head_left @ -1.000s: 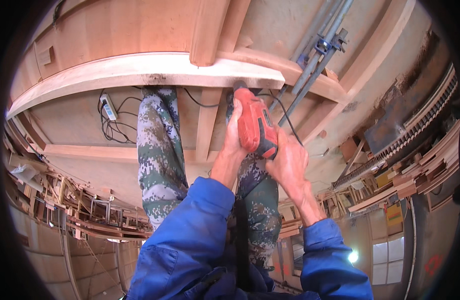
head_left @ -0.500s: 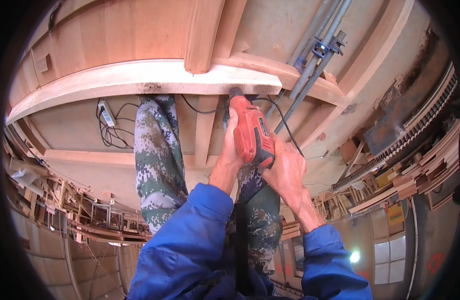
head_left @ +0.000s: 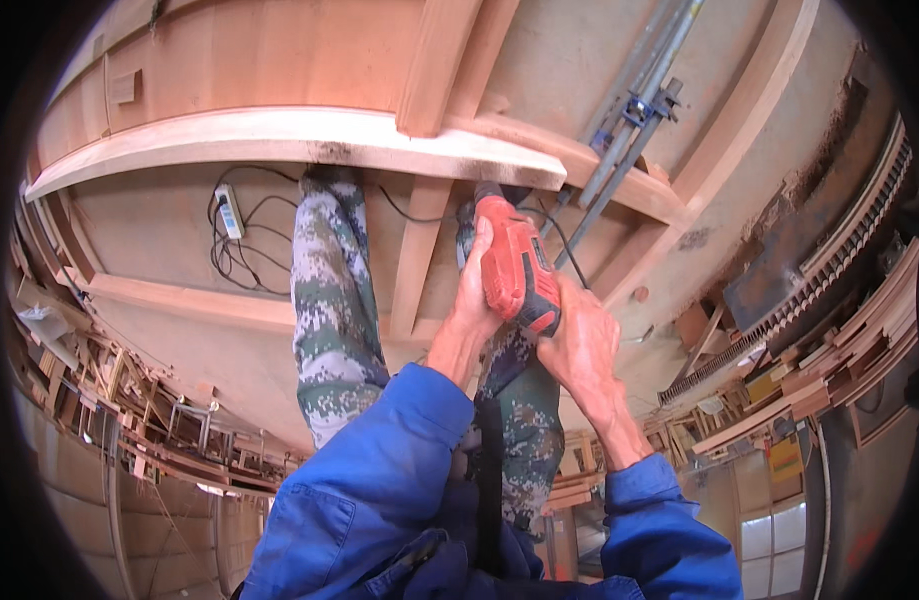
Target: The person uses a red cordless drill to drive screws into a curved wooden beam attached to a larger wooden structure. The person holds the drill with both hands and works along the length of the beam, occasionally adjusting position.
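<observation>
A red and black corded power drill (head_left: 514, 262) points away from me, its front end at the near edge of a long pale wooden beam (head_left: 249, 138), close to the beam's right end. Its tip is hidden at the wood. Along the drill's left side, my left hand (head_left: 469, 295) is closed around the body. My right hand (head_left: 582, 340) grips the rear right part, where the handle is mostly covered by fingers. Dark smudges mark the beam's near face beside the drill and farther left. A black cord runs behind the drill.
A white power strip (head_left: 230, 212) with coiled black cable lies on the floor left of my camouflage-clad legs (head_left: 334, 290). Wooden crosspieces (head_left: 419, 255) frame the floor around me. Metal bar clamps (head_left: 629, 125) lie at upper right. Stacked timber (head_left: 819, 385) stands at far right.
The view has turned slightly, so beam, power strip and legs appear shifted to the right. Both hands keep hold of the drill, still at the beam's near edge.
</observation>
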`<move>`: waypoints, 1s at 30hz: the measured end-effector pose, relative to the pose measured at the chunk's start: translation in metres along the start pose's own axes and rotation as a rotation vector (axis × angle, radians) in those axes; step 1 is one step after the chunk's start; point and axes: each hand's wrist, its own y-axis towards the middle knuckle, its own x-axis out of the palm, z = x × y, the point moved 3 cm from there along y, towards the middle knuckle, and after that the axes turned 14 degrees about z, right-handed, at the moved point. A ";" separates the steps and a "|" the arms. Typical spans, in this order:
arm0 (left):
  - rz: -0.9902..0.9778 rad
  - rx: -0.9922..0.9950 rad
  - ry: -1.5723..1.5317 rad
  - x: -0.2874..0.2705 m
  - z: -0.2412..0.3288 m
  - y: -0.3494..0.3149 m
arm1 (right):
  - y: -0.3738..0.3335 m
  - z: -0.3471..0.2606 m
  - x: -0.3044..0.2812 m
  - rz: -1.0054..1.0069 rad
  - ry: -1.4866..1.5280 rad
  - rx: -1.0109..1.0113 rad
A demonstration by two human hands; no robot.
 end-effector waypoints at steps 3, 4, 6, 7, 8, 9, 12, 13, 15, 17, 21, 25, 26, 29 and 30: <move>0.012 -0.007 0.016 0.007 0.007 0.002 | 0.008 -0.004 -0.006 -0.010 -0.032 -0.035; 0.068 0.001 0.024 0.009 0.007 0.000 | 0.009 -0.005 -0.005 -0.028 -0.047 -0.017; 0.000 -0.007 -0.025 -0.005 0.010 0.037 | 0.030 -0.002 0.013 -0.008 -0.018 -0.055; -0.028 -0.021 -0.055 -0.015 0.008 0.048 | 0.033 0.000 0.020 -0.007 -0.011 -0.066; -0.011 -0.015 -0.011 -0.014 0.011 0.054 | 0.040 0.001 0.022 0.007 -0.017 -0.072; -0.017 -0.009 -0.037 -0.013 0.010 0.056 | 0.042 0.002 0.024 0.015 -0.021 -0.063; -0.057 -0.019 -0.070 -0.013 0.009 0.055 | 0.043 0.004 0.030 -0.027 -0.060 -0.016; -0.037 -0.024 -0.051 -0.014 0.007 0.054 | 0.040 0.007 0.031 -0.019 -0.046 -0.005; -0.008 0.000 -0.010 -0.015 0.006 0.053 | 0.039 0.007 0.032 0.012 -0.005 -0.013; 0.021 0.038 -0.006 -0.015 0.007 0.051 | 0.041 0.004 0.028 -0.063 -0.081 0.022; 0.011 -0.024 -0.060 -0.010 0.003 0.043 | 0.039 -0.006 0.017 0.014 -0.049 -0.053; -0.033 -0.046 -0.022 -0.002 -0.006 -0.012 | -0.012 -0.005 -0.016 0.018 0.023 0.001; -0.002 -0.068 -0.006 0.007 -0.014 -0.047 | -0.037 -0.006 -0.036 0.031 0.052 0.016; 0.002 -0.117 0.071 0.014 -0.025 -0.142 | -0.109 -0.018 -0.087 0.029 0.149 0.045; -0.025 -0.128 0.108 0.014 -0.025 -0.167 | -0.129 -0.021 -0.101 0.035 0.184 0.050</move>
